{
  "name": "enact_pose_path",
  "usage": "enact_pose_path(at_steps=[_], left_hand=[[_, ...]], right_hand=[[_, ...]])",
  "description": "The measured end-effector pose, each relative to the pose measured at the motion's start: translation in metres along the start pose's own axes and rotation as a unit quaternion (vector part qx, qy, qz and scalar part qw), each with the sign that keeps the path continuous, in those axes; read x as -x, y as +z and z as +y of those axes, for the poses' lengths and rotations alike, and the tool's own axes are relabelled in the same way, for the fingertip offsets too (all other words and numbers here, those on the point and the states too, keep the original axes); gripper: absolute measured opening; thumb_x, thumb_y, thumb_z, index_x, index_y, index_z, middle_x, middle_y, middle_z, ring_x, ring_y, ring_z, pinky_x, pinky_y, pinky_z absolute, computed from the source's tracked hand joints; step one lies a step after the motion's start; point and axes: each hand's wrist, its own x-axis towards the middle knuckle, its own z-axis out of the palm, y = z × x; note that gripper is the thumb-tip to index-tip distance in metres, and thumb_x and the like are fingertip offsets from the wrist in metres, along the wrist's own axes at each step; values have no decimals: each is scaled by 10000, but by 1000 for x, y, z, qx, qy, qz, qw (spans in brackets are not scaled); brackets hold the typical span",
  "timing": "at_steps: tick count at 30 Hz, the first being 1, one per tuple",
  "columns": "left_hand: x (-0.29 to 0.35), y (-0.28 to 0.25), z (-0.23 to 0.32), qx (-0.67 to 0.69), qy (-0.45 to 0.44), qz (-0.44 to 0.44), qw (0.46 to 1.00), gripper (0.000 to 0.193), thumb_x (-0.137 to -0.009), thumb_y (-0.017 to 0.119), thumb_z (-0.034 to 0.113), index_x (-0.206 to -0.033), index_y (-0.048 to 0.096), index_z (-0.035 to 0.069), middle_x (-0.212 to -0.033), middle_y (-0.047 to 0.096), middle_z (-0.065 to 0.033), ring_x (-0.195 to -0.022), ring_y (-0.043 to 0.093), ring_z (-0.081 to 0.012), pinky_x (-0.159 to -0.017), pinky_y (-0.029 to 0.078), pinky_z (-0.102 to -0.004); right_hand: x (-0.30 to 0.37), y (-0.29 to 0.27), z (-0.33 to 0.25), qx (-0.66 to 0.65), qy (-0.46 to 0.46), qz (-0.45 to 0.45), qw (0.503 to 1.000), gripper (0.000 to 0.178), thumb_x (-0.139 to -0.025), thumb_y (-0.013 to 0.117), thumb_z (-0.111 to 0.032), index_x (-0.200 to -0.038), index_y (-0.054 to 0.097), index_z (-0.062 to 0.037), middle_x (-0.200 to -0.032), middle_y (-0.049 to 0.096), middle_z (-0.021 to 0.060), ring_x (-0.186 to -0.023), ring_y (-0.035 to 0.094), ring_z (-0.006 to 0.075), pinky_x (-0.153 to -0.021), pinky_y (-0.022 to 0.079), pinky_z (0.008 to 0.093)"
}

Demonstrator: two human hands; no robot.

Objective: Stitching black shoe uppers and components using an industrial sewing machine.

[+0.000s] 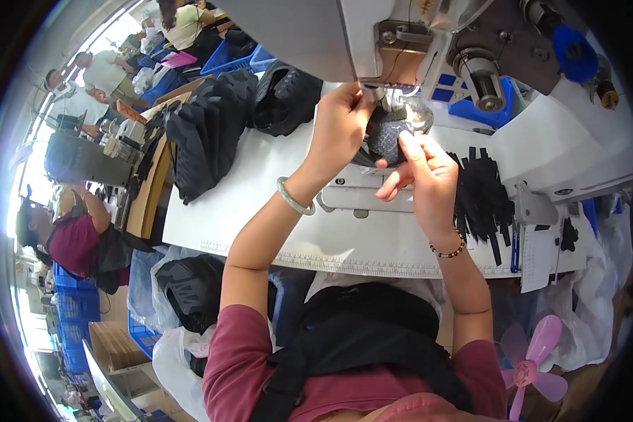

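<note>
Under the lit needle area of a white sewing machine (394,53) lies a dark grey speckled shoe upper (387,138). My left hand (341,126) is closed in a pinch beside the machine's needle bar, at the upper's left edge. What sits between its fingertips is hidden. From the right, my right hand (429,172) grips the near right edge of the upper with its leading fingers, while its other fingers curl loosely below. A pale bangle (294,197) circles my left wrist, a beaded bracelet (449,247) my right.
Black shoe uppers (211,133) stand stacked on the white table (260,218) to the left. Black fabric strips (482,200) lie at the right. A ruler strip (330,266) runs along the near edge. A pink fan (531,373) is low right. Other people work at the far left.
</note>
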Motion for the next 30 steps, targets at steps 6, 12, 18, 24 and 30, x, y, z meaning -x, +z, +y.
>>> enact_pose_path(at_steps=[6, 12, 18, 24, 30], left_hand=[[-2, 0, 4, 31, -36, -49, 998, 194, -902, 508, 96, -828, 596, -61, -617, 551, -7, -544, 442, -41, -471, 362, -232], [-7, -1, 2, 65, -56, -48, 995, 189, -895, 517, 95, -834, 603, -61, -623, 560, -5, -540, 451, -44, -481, 373, -221], [-7, -6, 4, 48, -60, -61, 995, 147, -865, 525, 55, -806, 602, -54, -615, 552, -1, -529, 450, -46, -470, 363, -221], [-10, 4, -8, 76, -12, -26, 997, 116, -831, 549, 25, -762, 576, -63, -586, 525, 10, -528, 411, -33, -448, 335, -238], [-7, 3, -22, 25, 70, 73, 995, 202, -865, 557, 88, -718, 549, -51, -576, 504, 7, -552, 399, -41, -473, 329, -238]], right_hand=[[0, -4, 8, 9, -37, -14, 999, 172, -925, 490, -107, -901, 526, 60, -742, 643, 157, -480, 620, 171, -422, 486, 223], [-5, -3, 13, 1, -48, -16, 999, 164, -929, 481, -103, -909, 521, 55, -754, 644, 158, -485, 622, 171, -426, 490, 223], [-4, -1, 14, -1, -53, -14, 999, 161, -936, 460, -88, -929, 511, 65, -710, 642, 177, -443, 602, 177, -401, 451, 209], [-1, -1, 12, 11, -51, 8, 999, 158, -929, 474, -88, -920, 515, 65, -723, 648, 172, -407, 570, 155, -357, 408, 207], [7, -3, 15, 16, 3, 15, 1000, 185, -903, 534, -100, -993, 571, 57, -742, 636, 103, -495, 593, 126, -387, 429, 196]])
